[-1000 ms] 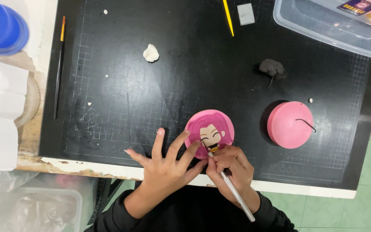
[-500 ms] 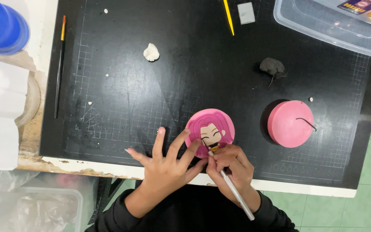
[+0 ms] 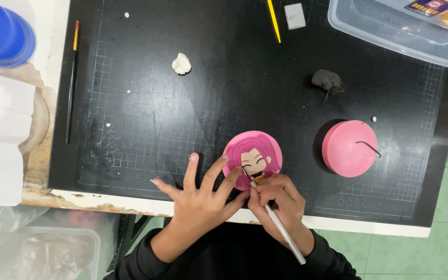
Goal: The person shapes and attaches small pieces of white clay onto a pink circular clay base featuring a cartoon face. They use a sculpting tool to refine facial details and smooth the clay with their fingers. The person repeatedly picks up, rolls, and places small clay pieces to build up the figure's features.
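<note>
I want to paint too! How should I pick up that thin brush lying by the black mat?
Pinch the paintbrush around the middle of its dark handle, coming straight down from above. It lies flat along the cutting mat edge, so thumb and finger fit on either side.

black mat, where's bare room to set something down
Widest free patch on the mat: between the brush, the white lump and the left hand. Another lies between that lump and the grey lump. Crowded around the pink head, right hand and pink disc.

The right hand [image 3: 278, 199] holds a white tool [image 3: 281, 228] at a pink figure disc [image 3: 253, 157], left hand [image 3: 200, 199] steadying it.
</note>
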